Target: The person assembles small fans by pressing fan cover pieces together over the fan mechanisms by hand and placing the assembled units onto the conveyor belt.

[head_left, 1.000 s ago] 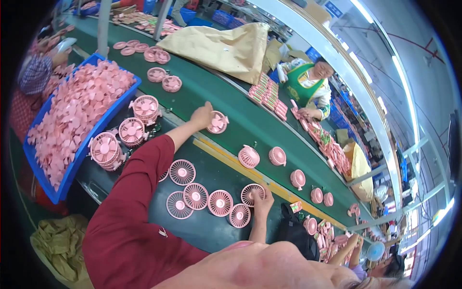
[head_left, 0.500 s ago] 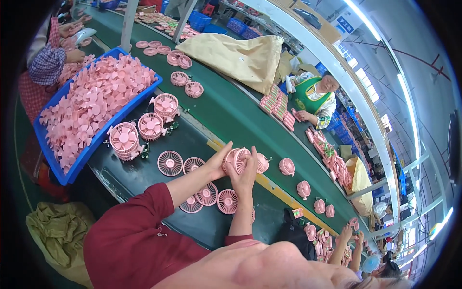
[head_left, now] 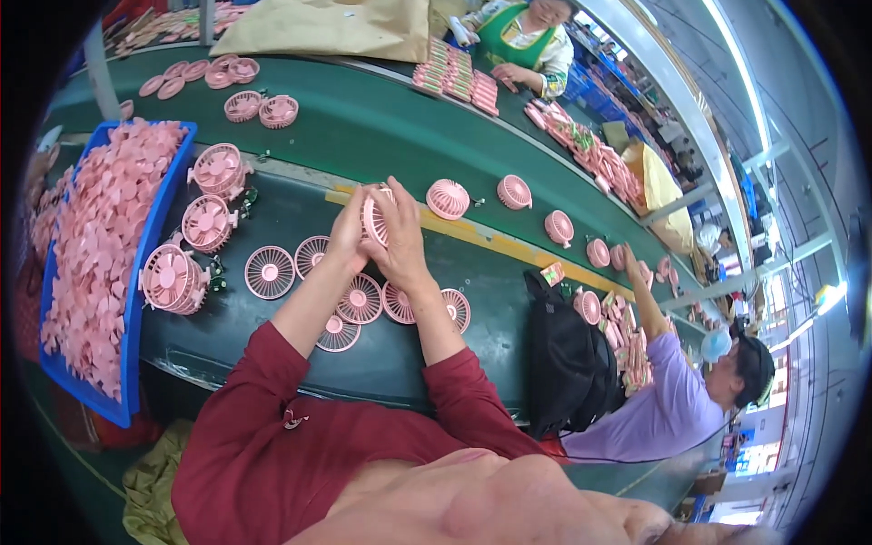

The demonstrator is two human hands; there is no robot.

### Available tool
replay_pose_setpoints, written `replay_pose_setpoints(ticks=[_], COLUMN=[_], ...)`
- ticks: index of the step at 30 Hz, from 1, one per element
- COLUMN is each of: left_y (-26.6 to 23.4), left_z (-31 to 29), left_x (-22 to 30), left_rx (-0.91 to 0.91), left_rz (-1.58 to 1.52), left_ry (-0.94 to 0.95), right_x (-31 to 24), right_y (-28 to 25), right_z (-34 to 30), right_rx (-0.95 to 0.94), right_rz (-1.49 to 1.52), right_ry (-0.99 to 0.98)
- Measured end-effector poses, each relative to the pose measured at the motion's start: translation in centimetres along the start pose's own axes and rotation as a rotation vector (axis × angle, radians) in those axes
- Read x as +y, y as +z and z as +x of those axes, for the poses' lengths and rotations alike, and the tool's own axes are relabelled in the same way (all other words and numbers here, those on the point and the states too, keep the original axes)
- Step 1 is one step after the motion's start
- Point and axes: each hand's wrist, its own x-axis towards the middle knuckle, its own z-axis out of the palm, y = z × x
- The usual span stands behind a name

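Note:
Between both hands, a round pink slatted fan housing [head_left: 375, 218] is held above the near edge of the green belt. My left hand [head_left: 349, 227] is closed round its left side. My right hand [head_left: 400, 241] presses its right side, fingers over the rim. Below and around my forearms, several flat pink fan grilles [head_left: 361, 298] lie on the dark bench. To the left stand pink fan housings with blades inside [head_left: 173, 279], some with small green parts beside them. A finished-looking round pink fan housing [head_left: 448, 199] sits on the belt's edge just right of my hands.
A blue crate [head_left: 136, 363] heaped with pink fan blades stands at the left. The green conveyor belt [head_left: 354, 118] carries more pink housings. A black bag [head_left: 568, 354] is on the bench at right, near a co-worker in purple [head_left: 658, 400]. Another co-worker in a green apron [head_left: 522, 45] is across the belt.
The view has swung to the right, bringing the purple-sleeved co-worker into fuller sight. My hands still hold a pink housing, now turned more edge-on.

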Motion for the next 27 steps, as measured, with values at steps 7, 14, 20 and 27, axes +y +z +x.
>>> replay_pose_setpoints(ticks=[7,14,20,27], left_y=[0.1,0.6,-0.5,-0.9], left_z=[-0.6,-1.2,-0.2,0.5], left_x=[-2.5,-1.9,-2.4,-2.5], left_rx=[-0.05,-0.102,-0.107,-0.095], left_rz=[0.701,0.688,0.737,0.906], left_ry=[0.763,0.773,0.81,0.848], right_x=[-1.1,-0.4,0.0,1.8], right_y=[1.4,1.2,2.5,1.9], right_z=[-0.6,-0.5,-0.9,-0.6], right_rx=[0.115,0.108,0.155,0.086], right_rz=[0.604,0.616,0.821,0.659], right_ry=[0.387,0.255,0.347,0.423])
